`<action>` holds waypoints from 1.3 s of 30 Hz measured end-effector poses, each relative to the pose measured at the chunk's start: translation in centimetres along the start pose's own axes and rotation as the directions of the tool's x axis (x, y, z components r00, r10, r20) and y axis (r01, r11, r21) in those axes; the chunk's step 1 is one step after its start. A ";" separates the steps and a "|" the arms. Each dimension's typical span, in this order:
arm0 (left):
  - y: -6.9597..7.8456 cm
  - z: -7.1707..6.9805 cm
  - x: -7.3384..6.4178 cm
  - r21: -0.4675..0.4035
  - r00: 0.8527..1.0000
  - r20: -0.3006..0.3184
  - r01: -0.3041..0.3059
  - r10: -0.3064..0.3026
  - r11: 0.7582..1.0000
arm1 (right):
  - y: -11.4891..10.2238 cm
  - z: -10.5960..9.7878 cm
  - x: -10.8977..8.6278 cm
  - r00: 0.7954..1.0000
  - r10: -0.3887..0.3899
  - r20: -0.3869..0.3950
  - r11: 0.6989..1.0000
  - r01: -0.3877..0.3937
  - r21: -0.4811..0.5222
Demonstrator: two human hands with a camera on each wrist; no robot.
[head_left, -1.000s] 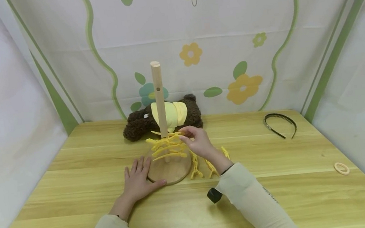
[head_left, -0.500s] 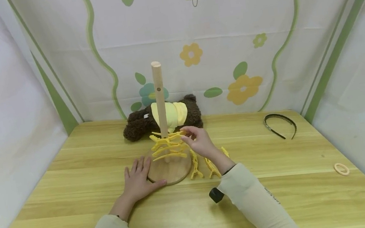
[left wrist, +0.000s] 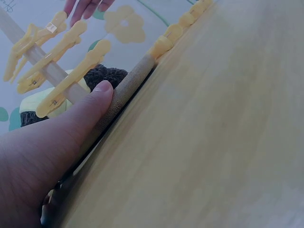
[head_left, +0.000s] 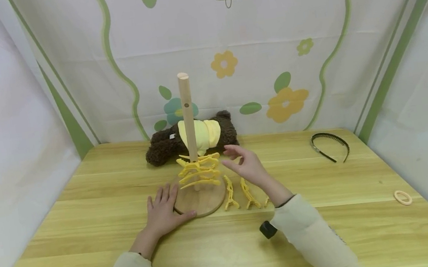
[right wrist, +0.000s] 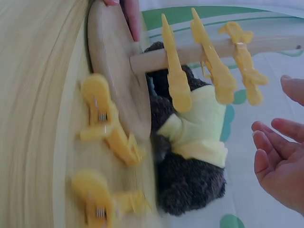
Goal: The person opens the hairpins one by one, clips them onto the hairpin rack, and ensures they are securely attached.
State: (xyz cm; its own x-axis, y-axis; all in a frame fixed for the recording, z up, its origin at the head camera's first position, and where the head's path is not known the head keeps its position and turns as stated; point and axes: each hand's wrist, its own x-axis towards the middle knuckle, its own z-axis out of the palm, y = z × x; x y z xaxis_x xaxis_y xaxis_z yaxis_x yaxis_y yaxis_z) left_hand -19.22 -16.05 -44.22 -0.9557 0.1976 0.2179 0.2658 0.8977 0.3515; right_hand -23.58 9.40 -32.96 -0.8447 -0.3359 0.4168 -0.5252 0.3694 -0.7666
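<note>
Though slender, knob-ended yellow clips (right wrist: 175, 69)

- Head view: bright, even, diffuse light; its direction cannot be determined.
- Surface (head_left: 212, 251): broad pale sheen in front of the wooden post (head_left: 190, 129); faint, soft-edged shading beneath the right sleeve (head_left: 310, 228), to the post's right.
- Curtain (head_left: 11, 176) well to the left of the post: pale, its printed detail washed out; the side panels flanking the post splay outward, as in a wide-angle view.
- Plush toy (head_left: 208, 134) behind the post: dark fur, little texture resolved.
- Left wrist view: dimmer, cool, hazy; surface in front of the post smeared soft.
- Right wrist view: muted, bluish; loose yellow clips (right wrist: 111, 133) near the post's foot blurred, hung clips (right wrist: 214, 64) on the post crisper.
</note>
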 end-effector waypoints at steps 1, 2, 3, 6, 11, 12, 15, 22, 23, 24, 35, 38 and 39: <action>0.1 0.0 0.0 -0.003 1.000 -0.003 0.000 0.000 1.000 | -0.3 -0.6 -0.5 1.000 0.006 -0.011 1.000 -0.006 -0.012; 0.1 0.0 0.0 -0.003 1.000 -0.004 0.000 0.000 1.000 | -0.6 -1.2 -0.9 1.000 0.016 -0.020 1.000 -0.016 -0.022; 0.1 0.0 0.0 -0.002 1.000 -0.005 0.000 0.000 1.000 | -0.8 -1.8 -1.5 0.999 0.028 -0.028 0.999 -0.029 -0.037; 0.2 0.0 0.0 0.001 1.000 -0.004 0.002 -0.002 1.000 | -0.3 -3.5 -3.1 0.997 0.056 -0.043 0.994 -0.060 -0.088; 0.0 0.1 0.1 0.006 1.000 -0.003 0.007 -0.007 1.000 | 2.7 -5.7 -5.7 0.993 0.107 -0.048 0.987 -0.112 -0.113; -0.1 0.1 0.1 0.008 1.000 -0.004 0.007 -0.007 1.000 | 3.5 -6.0 -6.2 0.992 0.115 -0.045 0.987 -0.119 -0.110; 0.0 0.0 0.0 0.006 1.000 -0.008 0.006 -0.006 1.000 | 6.0 -6.6 -7.6 0.992 0.127 -0.029 0.985 -0.129 -0.119; 0.0 0.1 0.0 0.003 1.000 -0.008 0.008 -0.008 1.000 | 7.9 -6.8 -9.7 0.984 0.173 -0.049 0.978 -0.178 -0.108; -0.1 0.1 0.0 0.003 1.000 -0.008 0.009 -0.009 1.000 | 8.1 -6.7 -9.9 0.982 0.180 -0.055 0.977 -0.186 -0.108; -0.1 0.2 0.1 0.003 1.000 -0.008 0.010 -0.010 1.000 | 8.3 -6.6 -10.1 0.979 0.192 -0.063 0.974 -0.198 -0.107; -0.1 0.1 0.2 0.019 1.000 -0.002 0.003 -0.003 1.000 | 10.0 -4.9 -11.6 0.935 0.348 -0.066 0.937 -0.350 -0.014; 0.0 0.0 0.2 0.015 1.000 0.005 0.005 -0.005 1.000 | 10.0 -4.7 -11.8 0.936 0.344 -0.072 0.937 -0.347 -0.038; 0.0 -0.1 0.2 0.012 1.000 0.006 0.006 -0.006 1.000 | 10.0 -4.7 -11.8 0.938 0.337 -0.077 0.938 -0.341 -0.054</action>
State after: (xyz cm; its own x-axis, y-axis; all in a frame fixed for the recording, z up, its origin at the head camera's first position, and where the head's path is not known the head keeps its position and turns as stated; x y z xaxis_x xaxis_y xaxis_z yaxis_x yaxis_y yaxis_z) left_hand -19.36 -16.02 -44.13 -0.9582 0.1943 0.2100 0.2581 0.9035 0.3421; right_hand -19.36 21.13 -43.27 -0.9775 -0.1239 0.1706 -0.2102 0.5082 -0.8352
